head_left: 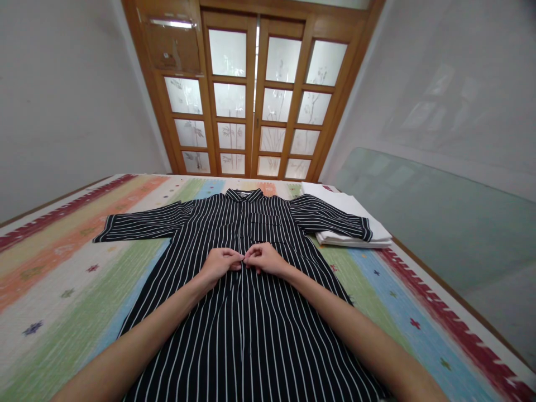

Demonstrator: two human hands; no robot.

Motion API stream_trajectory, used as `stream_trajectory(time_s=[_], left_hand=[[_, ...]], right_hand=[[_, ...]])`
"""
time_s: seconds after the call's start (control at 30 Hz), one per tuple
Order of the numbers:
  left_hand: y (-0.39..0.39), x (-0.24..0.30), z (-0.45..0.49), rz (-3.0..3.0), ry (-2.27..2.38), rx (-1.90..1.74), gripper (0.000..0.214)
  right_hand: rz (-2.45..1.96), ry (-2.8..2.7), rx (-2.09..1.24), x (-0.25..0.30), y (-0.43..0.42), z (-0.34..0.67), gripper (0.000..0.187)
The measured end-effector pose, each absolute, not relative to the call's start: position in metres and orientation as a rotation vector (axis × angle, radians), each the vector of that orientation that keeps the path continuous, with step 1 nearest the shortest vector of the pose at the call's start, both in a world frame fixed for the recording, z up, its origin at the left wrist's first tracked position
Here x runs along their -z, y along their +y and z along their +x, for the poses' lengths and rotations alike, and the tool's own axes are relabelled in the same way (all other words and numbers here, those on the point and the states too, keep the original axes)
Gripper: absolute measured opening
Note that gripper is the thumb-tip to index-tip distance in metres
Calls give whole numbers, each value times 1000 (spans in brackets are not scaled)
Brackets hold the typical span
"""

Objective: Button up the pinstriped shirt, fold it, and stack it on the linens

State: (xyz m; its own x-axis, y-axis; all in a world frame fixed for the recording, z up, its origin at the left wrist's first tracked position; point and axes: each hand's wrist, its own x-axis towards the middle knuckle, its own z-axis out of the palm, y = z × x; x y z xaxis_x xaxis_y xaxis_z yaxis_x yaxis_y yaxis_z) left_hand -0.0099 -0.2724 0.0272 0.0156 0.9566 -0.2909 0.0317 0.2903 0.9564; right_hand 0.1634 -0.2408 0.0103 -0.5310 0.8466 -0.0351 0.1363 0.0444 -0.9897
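Note:
A black shirt (268, 312) with white stripes lies spread face up, its collar (245, 195) pointing away from me and both sleeves laid out to the sides. Over the middle of its front, my left hand (221, 263) and my right hand (263, 259) meet at the button placket. Thumb and fingers of each hand are pinched together on the shirt's front edge, the fingertips almost touching. Any button between them is hidden by the fingers. A chest pocket (266, 219) shows just beyond my right hand.
Under the shirt is a bed with a colourful striped cover (121, 290). Folded white cloth (347, 215) lies at the right, partly beneath the right-hand sleeve. A pale green headboard (427, 206) stands along the right wall. Wooden doors with glass panes (254, 111) rise beyond the far edge.

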Motion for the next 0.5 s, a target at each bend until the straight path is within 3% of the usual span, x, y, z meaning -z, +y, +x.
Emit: stream_trajectory(time_s=[0.3,0.5], left_hand=[[-274,-29,-10,1054,1336,-956,14],[-273,-27,-14,1239,1254,-984,29]], right_hand=[[-1059,-1775,-1455,-11,-245,161,7],[-1035,-1794,-1440,-10,-242,162,5]])
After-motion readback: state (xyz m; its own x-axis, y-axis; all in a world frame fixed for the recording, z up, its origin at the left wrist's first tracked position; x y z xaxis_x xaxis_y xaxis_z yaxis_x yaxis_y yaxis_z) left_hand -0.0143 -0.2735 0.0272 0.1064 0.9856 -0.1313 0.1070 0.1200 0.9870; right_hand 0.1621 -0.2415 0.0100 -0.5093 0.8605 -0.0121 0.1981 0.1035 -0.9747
